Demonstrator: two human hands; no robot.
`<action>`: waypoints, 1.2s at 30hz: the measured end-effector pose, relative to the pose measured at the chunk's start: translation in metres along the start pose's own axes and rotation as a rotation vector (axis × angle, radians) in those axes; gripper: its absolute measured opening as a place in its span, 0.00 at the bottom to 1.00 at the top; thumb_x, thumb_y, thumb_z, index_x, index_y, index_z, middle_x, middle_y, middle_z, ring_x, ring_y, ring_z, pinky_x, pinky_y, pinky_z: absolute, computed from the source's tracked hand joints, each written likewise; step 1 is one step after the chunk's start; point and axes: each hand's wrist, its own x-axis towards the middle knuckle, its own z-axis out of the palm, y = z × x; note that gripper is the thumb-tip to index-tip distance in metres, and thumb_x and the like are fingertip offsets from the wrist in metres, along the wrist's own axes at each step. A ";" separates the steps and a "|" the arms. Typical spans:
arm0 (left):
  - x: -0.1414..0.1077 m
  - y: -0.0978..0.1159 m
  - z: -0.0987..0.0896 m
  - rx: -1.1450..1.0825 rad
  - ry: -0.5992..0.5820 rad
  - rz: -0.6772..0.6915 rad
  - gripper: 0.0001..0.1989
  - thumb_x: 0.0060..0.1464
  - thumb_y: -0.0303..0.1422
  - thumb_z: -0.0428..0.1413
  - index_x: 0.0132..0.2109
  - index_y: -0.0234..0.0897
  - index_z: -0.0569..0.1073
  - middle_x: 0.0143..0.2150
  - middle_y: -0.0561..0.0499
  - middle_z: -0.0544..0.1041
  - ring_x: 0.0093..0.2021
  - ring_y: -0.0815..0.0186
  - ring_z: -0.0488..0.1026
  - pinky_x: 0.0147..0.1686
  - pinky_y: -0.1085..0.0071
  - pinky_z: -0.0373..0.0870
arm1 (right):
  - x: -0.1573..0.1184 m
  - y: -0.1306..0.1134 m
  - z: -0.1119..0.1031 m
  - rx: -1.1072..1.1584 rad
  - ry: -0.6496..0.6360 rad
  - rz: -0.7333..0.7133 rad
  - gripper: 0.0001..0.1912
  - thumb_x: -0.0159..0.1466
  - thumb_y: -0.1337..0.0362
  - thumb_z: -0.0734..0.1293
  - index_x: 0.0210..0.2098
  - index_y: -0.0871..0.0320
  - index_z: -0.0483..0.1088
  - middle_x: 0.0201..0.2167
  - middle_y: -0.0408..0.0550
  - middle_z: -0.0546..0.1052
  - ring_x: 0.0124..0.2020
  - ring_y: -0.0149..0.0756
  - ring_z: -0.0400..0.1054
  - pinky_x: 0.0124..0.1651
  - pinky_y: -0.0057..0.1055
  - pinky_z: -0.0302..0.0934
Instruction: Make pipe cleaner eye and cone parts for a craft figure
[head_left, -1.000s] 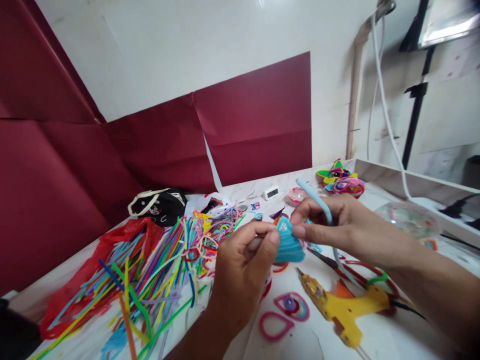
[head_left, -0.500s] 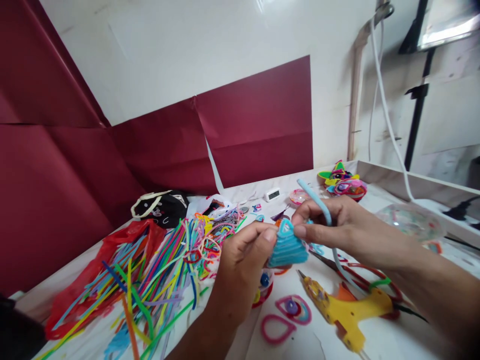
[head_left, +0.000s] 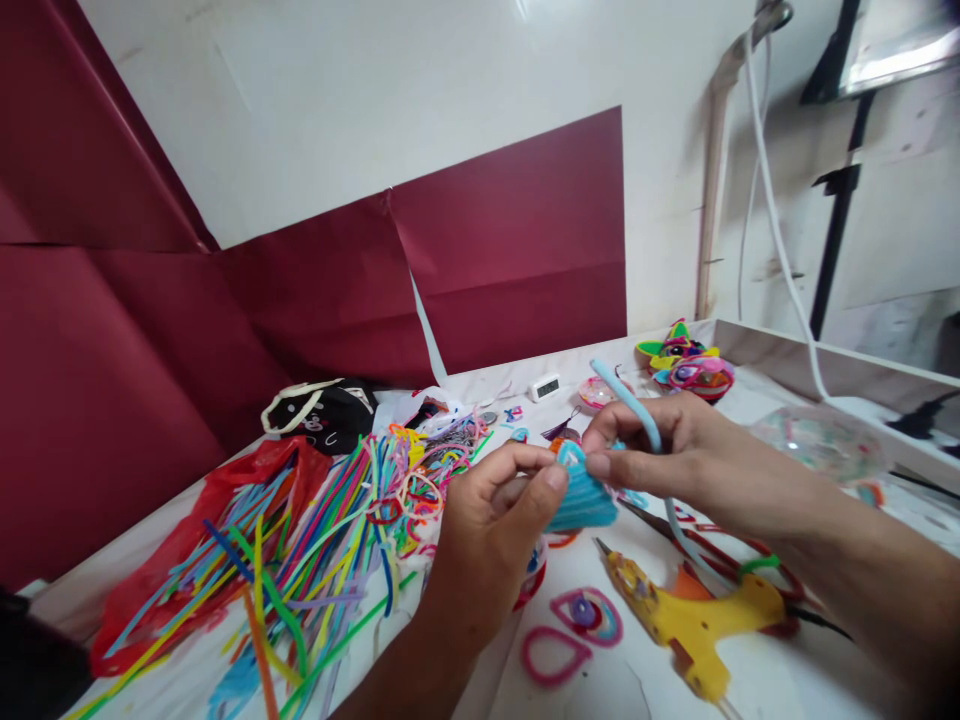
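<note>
A light-blue fuzzy piece (head_left: pixel 582 500) with ridged rows and a small loop at its top is held between both hands. My left hand (head_left: pixel 501 530) pinches its upper left edge between thumb and fingers. At the top right, my right hand (head_left: pixel 667 450) pinches the loop. A light-blue pipe cleaner (head_left: pixel 628 398) passes through the right fingers, one end sticking up, the rest hanging behind the wrist. Below lie a pink-edged eye shape (head_left: pixel 587 617) and a pink loop (head_left: pixel 555 658). The fingers hide part of the blue piece.
A yellow glue gun (head_left: pixel 697 625) lies at the lower right beside red-handled scissors (head_left: pixel 757 548). Loose pipe cleaners (head_left: pixel 330 540) and a red bag (head_left: pixel 150 590) cover the left. Behind are a black pouch (head_left: pixel 330 420), a small white clock (head_left: pixel 544 388) and a clear dish (head_left: pixel 821 440).
My left hand has shifted slightly right along the blue piece, its thumb now nearer the loop. My right hand has barely moved.
</note>
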 end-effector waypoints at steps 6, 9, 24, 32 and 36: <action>0.001 -0.002 -0.003 0.095 0.016 0.029 0.08 0.51 0.37 0.57 0.31 0.35 0.72 0.21 0.56 0.67 0.22 0.74 0.60 0.20 0.78 0.57 | 0.002 0.000 -0.001 0.090 -0.072 0.053 0.13 0.58 0.55 0.68 0.30 0.60 0.69 0.23 0.42 0.68 0.25 0.28 0.59 0.29 0.27 0.54; 0.001 -0.003 -0.005 0.081 -0.009 0.025 0.09 0.51 0.37 0.57 0.32 0.35 0.73 0.22 0.56 0.68 0.22 0.74 0.61 0.21 0.78 0.58 | 0.004 0.001 -0.001 0.191 -0.086 0.092 0.13 0.57 0.56 0.69 0.31 0.61 0.70 0.21 0.40 0.67 0.21 0.24 0.55 0.23 0.25 0.48; -0.003 -0.001 -0.002 -0.130 -0.108 -0.070 0.08 0.51 0.35 0.58 0.32 0.33 0.72 0.22 0.54 0.69 0.22 0.74 0.66 0.24 0.78 0.67 | 0.011 0.013 -0.003 0.555 -0.256 0.140 0.05 0.53 0.68 0.72 0.28 0.61 0.72 0.19 0.38 0.70 0.17 0.19 0.54 0.20 0.21 0.43; -0.001 -0.005 -0.004 -0.221 -0.234 -0.150 0.08 0.51 0.34 0.58 0.32 0.32 0.72 0.23 0.52 0.72 0.23 0.74 0.68 0.24 0.79 0.66 | 0.016 0.026 -0.007 0.467 -0.296 -0.025 0.07 0.50 0.69 0.74 0.28 0.60 0.73 0.25 0.41 0.75 0.26 0.25 0.68 0.28 0.22 0.60; -0.002 -0.006 -0.002 -0.223 -0.254 -0.174 0.10 0.50 0.36 0.59 0.32 0.32 0.73 0.26 0.51 0.74 0.25 0.72 0.71 0.26 0.76 0.68 | 0.016 0.030 -0.007 0.482 -0.326 -0.018 0.08 0.50 0.70 0.74 0.29 0.59 0.72 0.26 0.40 0.75 0.26 0.24 0.68 0.28 0.21 0.61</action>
